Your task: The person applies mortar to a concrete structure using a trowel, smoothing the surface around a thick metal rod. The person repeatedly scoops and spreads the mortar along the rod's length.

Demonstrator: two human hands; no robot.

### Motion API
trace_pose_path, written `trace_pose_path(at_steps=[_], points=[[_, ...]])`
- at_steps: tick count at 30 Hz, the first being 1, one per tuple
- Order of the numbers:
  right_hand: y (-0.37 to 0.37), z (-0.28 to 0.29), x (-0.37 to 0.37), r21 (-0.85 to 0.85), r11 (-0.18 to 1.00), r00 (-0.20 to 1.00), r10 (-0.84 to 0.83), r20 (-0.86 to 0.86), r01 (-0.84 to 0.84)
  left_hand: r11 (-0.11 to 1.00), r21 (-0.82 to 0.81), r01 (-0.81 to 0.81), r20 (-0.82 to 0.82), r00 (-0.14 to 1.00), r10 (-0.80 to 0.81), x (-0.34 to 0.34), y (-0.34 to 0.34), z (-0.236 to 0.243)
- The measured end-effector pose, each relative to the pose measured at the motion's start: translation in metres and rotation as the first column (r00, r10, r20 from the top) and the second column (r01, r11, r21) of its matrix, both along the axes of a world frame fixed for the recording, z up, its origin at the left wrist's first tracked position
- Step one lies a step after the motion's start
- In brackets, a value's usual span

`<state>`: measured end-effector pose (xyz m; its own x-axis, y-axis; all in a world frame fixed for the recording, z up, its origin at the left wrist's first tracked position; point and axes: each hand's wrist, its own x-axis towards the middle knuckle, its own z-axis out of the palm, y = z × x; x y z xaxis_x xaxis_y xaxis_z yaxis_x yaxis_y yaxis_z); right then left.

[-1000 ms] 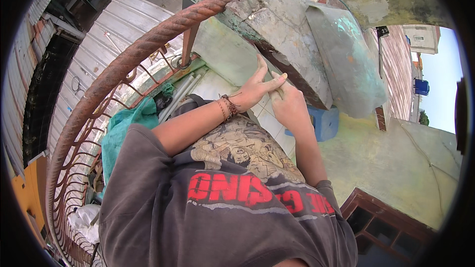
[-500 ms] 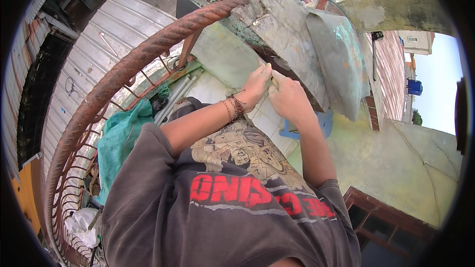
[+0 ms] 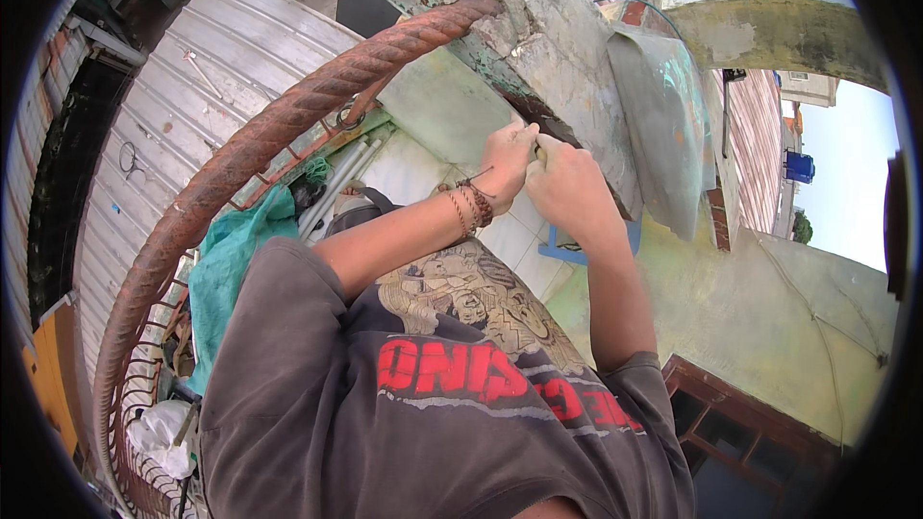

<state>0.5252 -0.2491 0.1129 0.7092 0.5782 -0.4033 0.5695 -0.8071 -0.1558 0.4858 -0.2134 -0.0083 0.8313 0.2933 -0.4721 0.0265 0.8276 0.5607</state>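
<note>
In front of my chest both hands meet at the fingertips, arms stretched toward a weathered concrete ledge [image 3: 553, 58]. My left hand [image 3: 509, 159], with braided bracelets [image 3: 470, 208] at its wrist, is closed, thumb and fingers pinched together. Beside it, touching or nearly so, my right hand [image 3: 569, 187] is closed too, its fingers curled. Whatever lies between the fingers is hidden or too small to make out. Just beyond the hands is the broken lower edge of the ledge. A bent grey sheet [image 3: 659, 125] hangs over the ledge to the right.
A thick, twisted rusty railing [image 3: 288, 115] curves along my left, with a corrugated metal roof [image 3: 207, 67] beyond it. Teal sheeting [image 3: 236, 274], pale pipes [image 3: 336, 187] and a white plastic bag [image 3: 163, 437] lie inside it. A blue stool [image 3: 567, 248] stands below my right hand.
The whole view has shifted slightly, with the railing and ledge now a little farther right. Both hands stay together; their fingers have changed position only slightly.
</note>
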Motion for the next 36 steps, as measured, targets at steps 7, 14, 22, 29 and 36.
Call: trace_pose_path(at_steps=[7, 14, 22, 29, 36], points=[[0.016, -0.004, 0.0, -0.104, 0.995, 1.0, 0.004, 0.02, -0.002, 1.0, 0.026, -0.001, 0.014, 1.0, 0.001, -0.001, 0.009, 0.002], [0.006, -0.013, -0.004, -0.085, 0.996, 0.999, 0.008, 0.038, -0.004, 0.998, 0.058, 0.019, -0.006, 1.0, -0.019, 0.007, 0.017, -0.005], [0.008, 0.008, -0.022, -0.008, 1.0, 0.999, 0.004, 0.049, -0.004, 0.984, 0.159, -0.079, 0.051, 0.996, 0.071, 0.008, 0.018, -0.014], [0.022, 0.009, -0.011, 0.074, 0.997, 1.0, -0.003, 0.026, 0.001, 0.98, 0.16, -0.116, 0.01, 0.993, 0.115, 0.004, 0.016, -0.008], [0.023, 0.005, -0.018, 0.099, 0.995, 1.0, -0.025, -0.019, 0.026, 0.964, 0.245, -0.105, -0.015, 0.994, 0.112, -0.001, 0.024, -0.004]])
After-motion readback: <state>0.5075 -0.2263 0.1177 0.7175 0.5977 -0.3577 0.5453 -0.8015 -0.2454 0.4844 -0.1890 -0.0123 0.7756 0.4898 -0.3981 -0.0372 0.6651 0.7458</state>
